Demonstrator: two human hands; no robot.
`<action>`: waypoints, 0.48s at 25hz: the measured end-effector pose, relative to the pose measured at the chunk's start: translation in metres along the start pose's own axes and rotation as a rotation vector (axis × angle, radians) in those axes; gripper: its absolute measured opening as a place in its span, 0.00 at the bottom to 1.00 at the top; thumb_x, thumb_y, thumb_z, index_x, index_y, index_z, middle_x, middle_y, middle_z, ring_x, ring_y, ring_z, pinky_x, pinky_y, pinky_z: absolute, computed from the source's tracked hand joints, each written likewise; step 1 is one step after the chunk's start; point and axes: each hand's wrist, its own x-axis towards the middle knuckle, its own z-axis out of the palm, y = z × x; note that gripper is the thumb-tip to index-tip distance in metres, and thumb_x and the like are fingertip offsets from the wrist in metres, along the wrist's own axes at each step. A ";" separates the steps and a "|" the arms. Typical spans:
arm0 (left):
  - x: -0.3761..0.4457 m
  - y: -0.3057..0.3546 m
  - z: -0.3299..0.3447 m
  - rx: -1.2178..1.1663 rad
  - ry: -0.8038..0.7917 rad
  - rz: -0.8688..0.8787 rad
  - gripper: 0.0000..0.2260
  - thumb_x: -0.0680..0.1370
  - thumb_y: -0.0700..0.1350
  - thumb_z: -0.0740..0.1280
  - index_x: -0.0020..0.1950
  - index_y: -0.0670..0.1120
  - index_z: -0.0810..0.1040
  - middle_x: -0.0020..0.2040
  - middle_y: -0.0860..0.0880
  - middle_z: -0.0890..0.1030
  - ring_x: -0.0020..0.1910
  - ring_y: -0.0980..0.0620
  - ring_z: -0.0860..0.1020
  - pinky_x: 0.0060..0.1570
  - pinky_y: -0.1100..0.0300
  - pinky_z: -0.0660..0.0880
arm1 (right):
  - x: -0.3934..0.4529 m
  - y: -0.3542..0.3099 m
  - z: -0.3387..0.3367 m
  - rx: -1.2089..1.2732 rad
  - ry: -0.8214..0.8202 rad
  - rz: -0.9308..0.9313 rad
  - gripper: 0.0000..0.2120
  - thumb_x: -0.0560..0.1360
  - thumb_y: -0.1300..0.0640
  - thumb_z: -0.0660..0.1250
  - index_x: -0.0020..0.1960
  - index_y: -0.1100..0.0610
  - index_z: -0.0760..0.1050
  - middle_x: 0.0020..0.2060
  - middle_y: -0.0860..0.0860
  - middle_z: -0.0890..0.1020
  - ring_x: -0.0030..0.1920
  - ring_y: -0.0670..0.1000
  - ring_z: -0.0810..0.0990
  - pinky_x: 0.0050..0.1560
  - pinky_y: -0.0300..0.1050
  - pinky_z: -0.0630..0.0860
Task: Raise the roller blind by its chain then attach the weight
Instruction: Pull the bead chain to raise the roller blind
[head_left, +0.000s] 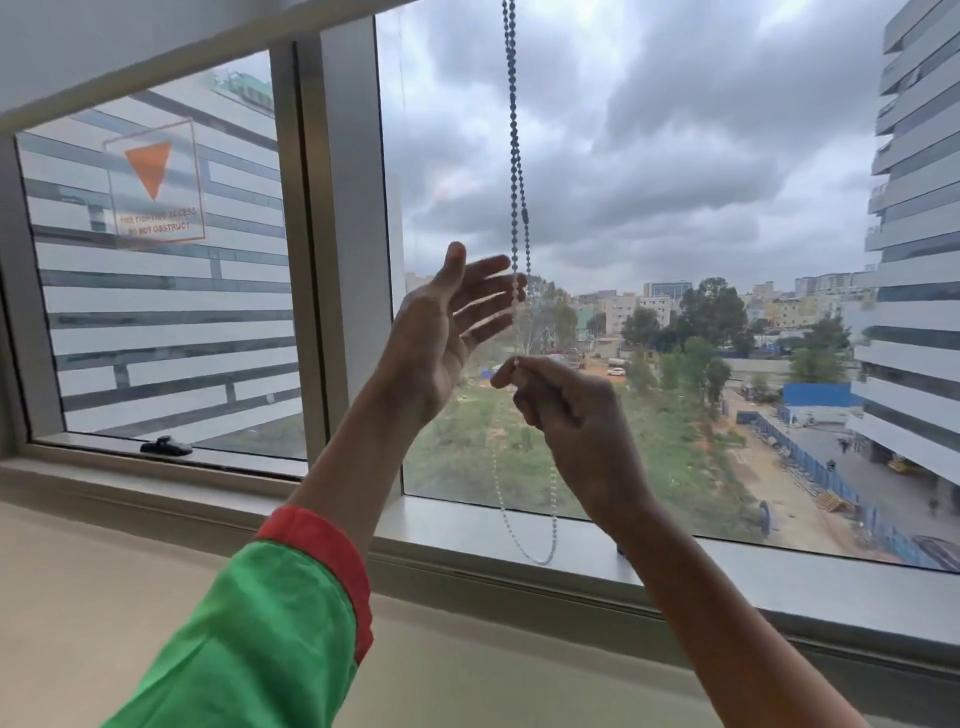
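Status: blind fabric isn't visible anywhere in the head view. The glass is clear from the top edge of the picture down to the sill (519, 525), so I'd judge the raise is done or nearly done, though the roller itself is out of shot and I can't confirm. The bead chain (514, 135) hangs down in front of the main pane, two strands running close together, with a small connector on the strand just above hand height. Below the hands the loop continues and bottoms out just above the sill. Right hand (566, 405) is closed, thumb and forefinger pinching one strand of the chain at about mid-loop. Left hand (447, 322) is open, palm facing right, fingers (488, 291) spread and blurred, tips at or just touching the chain above the right hand, not gripping anything. Looks like a hand-over-hand pull with the left reaching for the next grab, but that's a read, not a fact. Green sleeve (260, 634) with a red cuff on the left arm. Weight: none visible, not on the chain, not on the sill, not in either hand. There is a small dark bit on the sill partly hidden behind the right forearm; can't tell what it is. Remaining as I see it: finish any last pull, then find and attach the weight to the chain, so that whole second step is still open.
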 end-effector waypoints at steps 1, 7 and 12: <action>0.008 0.010 0.006 -0.060 -0.002 0.035 0.17 0.82 0.51 0.54 0.53 0.43 0.79 0.48 0.44 0.85 0.51 0.47 0.83 0.52 0.53 0.78 | -0.009 0.007 0.004 0.008 -0.012 0.020 0.10 0.77 0.65 0.62 0.43 0.57 0.80 0.27 0.49 0.71 0.30 0.46 0.67 0.34 0.42 0.65; 0.021 0.022 0.030 -0.079 0.013 0.092 0.13 0.82 0.43 0.55 0.50 0.41 0.78 0.25 0.52 0.72 0.24 0.57 0.64 0.26 0.66 0.62 | -0.051 0.041 0.017 0.120 -0.039 0.152 0.12 0.76 0.65 0.63 0.41 0.52 0.81 0.29 0.58 0.74 0.30 0.47 0.67 0.35 0.45 0.65; 0.005 0.006 0.017 -0.134 0.056 0.125 0.11 0.81 0.41 0.58 0.42 0.44 0.77 0.23 0.54 0.67 0.23 0.58 0.62 0.22 0.68 0.61 | -0.034 0.045 -0.001 0.107 -0.192 0.296 0.11 0.78 0.62 0.59 0.47 0.60 0.81 0.32 0.55 0.80 0.32 0.48 0.75 0.36 0.42 0.70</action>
